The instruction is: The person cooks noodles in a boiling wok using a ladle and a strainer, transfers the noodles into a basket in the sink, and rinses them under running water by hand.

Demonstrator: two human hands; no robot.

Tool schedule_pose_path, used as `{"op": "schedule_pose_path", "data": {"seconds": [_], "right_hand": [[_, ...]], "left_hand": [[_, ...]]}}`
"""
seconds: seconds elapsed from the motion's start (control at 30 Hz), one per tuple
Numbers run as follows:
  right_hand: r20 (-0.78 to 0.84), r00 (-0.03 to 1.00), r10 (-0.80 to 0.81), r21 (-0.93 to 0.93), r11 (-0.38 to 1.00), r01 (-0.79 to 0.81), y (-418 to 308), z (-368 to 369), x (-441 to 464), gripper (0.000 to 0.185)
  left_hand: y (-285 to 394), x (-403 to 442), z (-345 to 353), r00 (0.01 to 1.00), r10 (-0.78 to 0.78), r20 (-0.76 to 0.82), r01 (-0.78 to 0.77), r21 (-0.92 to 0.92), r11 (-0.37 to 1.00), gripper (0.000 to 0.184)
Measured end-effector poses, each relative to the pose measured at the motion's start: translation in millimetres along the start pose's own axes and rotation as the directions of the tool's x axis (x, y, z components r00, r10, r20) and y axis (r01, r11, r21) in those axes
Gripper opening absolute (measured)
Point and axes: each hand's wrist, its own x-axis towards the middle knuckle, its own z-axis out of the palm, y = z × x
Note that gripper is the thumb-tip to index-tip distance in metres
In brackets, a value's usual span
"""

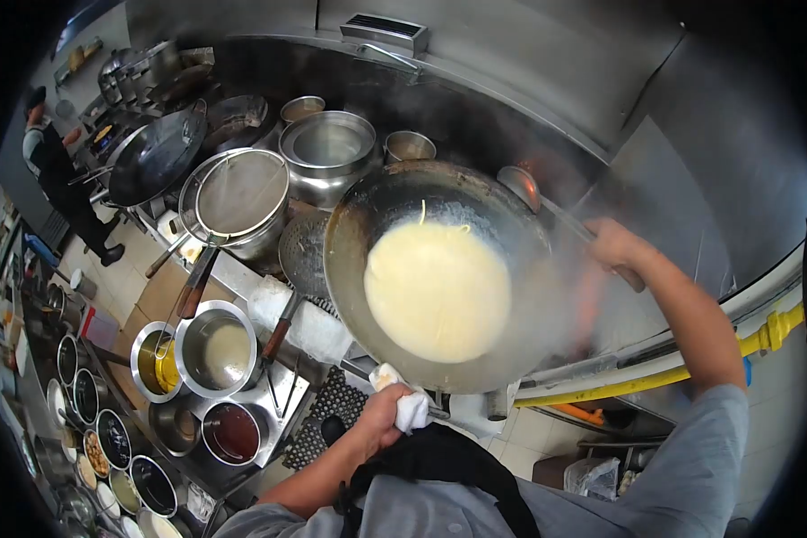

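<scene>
A large wok (pixel 350 233) tilts over the stove, holding pale yellow liquid (pixel 438 291) with a few noodle-like strands at its upper edge. My left hand (pixel 387 417) is closed at the wok's near rim, gripping its handle through a folded white cloth (pixel 412 411). The cloth hides most of that handle. To the right, my right hand (pixel 620 247) wraps round the handle of a metal ladle (pixel 518 186). The ladle's bowl is raised beside the wok's far right rim, out of the liquid, with an orange glow behind it. Steam blurs the wok's right side.
Left of the wok are a perforated skimmer (pixel 305 251), a mesh strainer (pixel 242 193) over a pot, and a lidded pot (pixel 327 148). Nearer stand a bowl of cloudy liquid (pixel 215 350) and one of dark red sauce (pixel 233 432). A co-worker (pixel 54 170) stands far left.
</scene>
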Motion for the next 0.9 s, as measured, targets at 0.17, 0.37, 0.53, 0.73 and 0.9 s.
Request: {"op": "schedule_pose_path", "data": {"seconds": [0.17,0.37,0.53,0.73,0.9], "right_hand": [[0.071,0.994,-0.084,-0.242,0.965,0.099,-0.6,-19.5,20.7,0.026],[0.243,0.969,0.041,-0.216,0.976,0.013,-51.2,-53.8,20.1,0.025],[0.289,0.951,0.113,-0.222,0.974,-0.049,-88.4,-57.0,39.2,0.021],[0.336,0.93,0.15,-0.46,0.888,0.023,-121.6,-60.0,54.9,0.024],[0.234,0.97,0.065,-0.349,0.937,0.021,-107.7,-38.8,53.0,0.035]], "left_hand": [[-8.4,4.6,-12.5,1.0,0.008,-0.013,-0.009,-0.068,0.998,0.019],[-6.0,0.3,-13.1,1.0,0.0,0.004,0.0,-0.105,0.994,0.02],[-5.5,10.9,-6.8,0.992,-0.023,0.126,0.038,-0.12,0.992,0.019],[-1.9,12.3,0.2,0.991,-0.018,0.13,0.033,-0.113,0.993,0.019],[7.0,10.3,10.6,0.983,-0.081,0.164,0.107,-0.157,0.982,0.018]]}}
